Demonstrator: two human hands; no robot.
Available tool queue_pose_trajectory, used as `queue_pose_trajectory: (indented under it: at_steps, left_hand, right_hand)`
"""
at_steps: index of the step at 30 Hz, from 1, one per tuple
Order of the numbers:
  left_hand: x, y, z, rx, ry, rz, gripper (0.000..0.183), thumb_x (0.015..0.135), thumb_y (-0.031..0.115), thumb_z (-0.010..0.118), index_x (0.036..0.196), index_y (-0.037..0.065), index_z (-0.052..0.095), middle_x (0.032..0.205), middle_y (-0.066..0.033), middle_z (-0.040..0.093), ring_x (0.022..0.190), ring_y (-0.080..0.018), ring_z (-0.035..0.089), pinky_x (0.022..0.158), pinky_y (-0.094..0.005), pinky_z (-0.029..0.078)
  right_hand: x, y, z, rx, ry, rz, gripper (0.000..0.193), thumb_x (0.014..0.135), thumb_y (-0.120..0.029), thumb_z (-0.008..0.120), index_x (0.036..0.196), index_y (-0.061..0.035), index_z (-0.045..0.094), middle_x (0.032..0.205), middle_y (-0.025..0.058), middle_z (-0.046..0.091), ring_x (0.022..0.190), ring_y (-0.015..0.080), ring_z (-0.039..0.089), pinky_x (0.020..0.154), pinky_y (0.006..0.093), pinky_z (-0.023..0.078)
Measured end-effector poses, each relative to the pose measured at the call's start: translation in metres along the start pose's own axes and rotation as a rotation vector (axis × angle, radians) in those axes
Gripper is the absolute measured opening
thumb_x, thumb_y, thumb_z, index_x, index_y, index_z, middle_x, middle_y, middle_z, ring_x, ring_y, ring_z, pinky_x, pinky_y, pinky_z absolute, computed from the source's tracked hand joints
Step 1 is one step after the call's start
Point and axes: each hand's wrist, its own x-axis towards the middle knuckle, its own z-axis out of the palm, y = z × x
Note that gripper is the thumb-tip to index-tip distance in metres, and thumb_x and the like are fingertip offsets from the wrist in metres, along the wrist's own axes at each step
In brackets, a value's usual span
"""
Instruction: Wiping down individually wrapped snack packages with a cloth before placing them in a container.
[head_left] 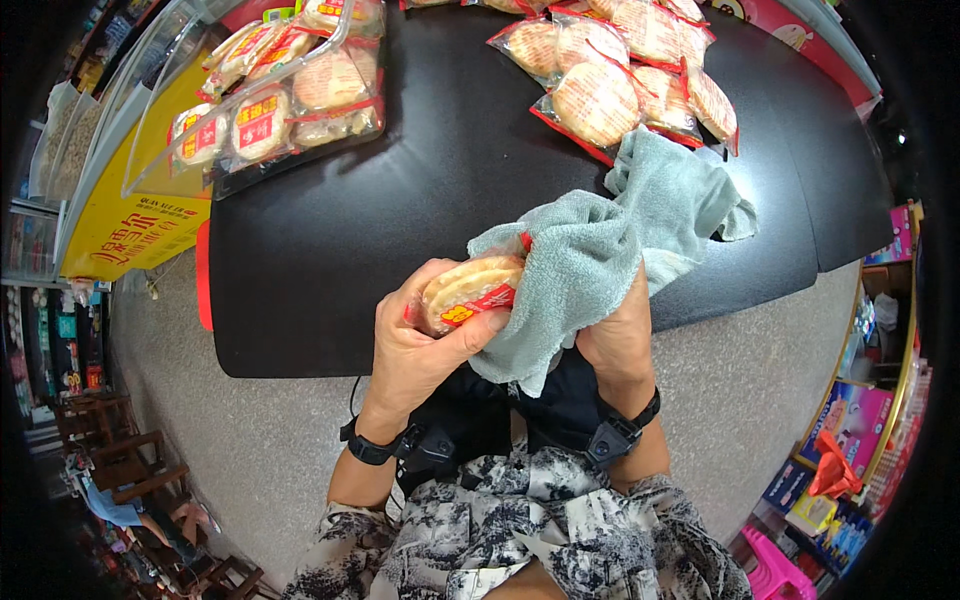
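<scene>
Item: my left hand grasps a packet of round crackers by its edges, near the black table; my right hand presses a grey-green cloth over it. I judge it light, brittle and slippery-wrapped. More packets lie far right.

Both forearms rise from the lower edge toward the middle of the frame, each with a black band at the wrist. The left hand sits left of centre, fingers curled closed and thumb pressed across its front. The right hand is just right of centre, back toward the camera, its fingers hidden from view.
</scene>
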Motion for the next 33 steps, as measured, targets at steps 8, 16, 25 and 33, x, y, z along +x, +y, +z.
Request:
queue_pose_trajectory:
  at_steps: [8, 16, 25, 33]
  left_hand:
    - [-0.002, 0.001, 0.003, -0.031, 0.006, -0.053, 0.028, 0.068, 0.002, 0.069, 0.093, -0.001, 0.058, 0.086, -0.0048, 0.063, 0.077, -0.0084, 0.058, 0.07, -0.0216, 0.047]
    - [-0.003, -0.002, 0.003, -0.115, 0.024, -0.064, 0.034, 0.068, 0.008, 0.072, 0.097, -0.002, 0.058, 0.088, -0.0053, 0.062, 0.079, -0.0095, 0.058, 0.072, -0.0225, 0.047]
    - [-0.001, 0.002, 0.002, -0.209, 0.11, -0.017, 0.041, 0.068, 0.009, 0.073, 0.104, -0.001, 0.054, 0.096, -0.0075, 0.06, 0.087, -0.0117, 0.058, 0.078, -0.0243, 0.046]
    - [0.001, -0.004, -0.003, -0.583, 0.359, 0.061, 0.039, 0.073, 0.006, 0.067, 0.107, 0.001, 0.049, 0.102, -0.0082, 0.057, 0.097, -0.0149, 0.054, 0.089, -0.03, 0.041]
  right_hand:
    - [-0.001, -0.003, -0.011, -0.466, -0.299, -0.055, 0.048, 0.069, -0.013, 0.072, 0.108, 0.0001, 0.047, 0.097, 0.0081, 0.056, 0.087, 0.0139, 0.056, 0.078, 0.0275, 0.046]
    - [-0.008, -0.016, 0.006, -0.392, -0.125, 0.22, 0.044, 0.071, -0.01, 0.069, 0.108, -0.0014, 0.047, 0.099, 0.0072, 0.055, 0.089, 0.0132, 0.054, 0.079, 0.0271, 0.045]
    - [-0.005, 0.002, 0.0, 0.04, -0.01, -0.002, 0.026, 0.075, -0.004, 0.064, 0.099, 0.0014, 0.055, 0.093, 0.0078, 0.06, 0.08, 0.0118, 0.058, 0.07, 0.0237, 0.049]
    - [-0.002, 0.0, 0.01, -0.106, -0.023, -0.025, 0.024, 0.075, -0.005, 0.065, 0.096, 0.0016, 0.056, 0.088, 0.0072, 0.062, 0.076, 0.0106, 0.059, 0.067, 0.0236, 0.05]
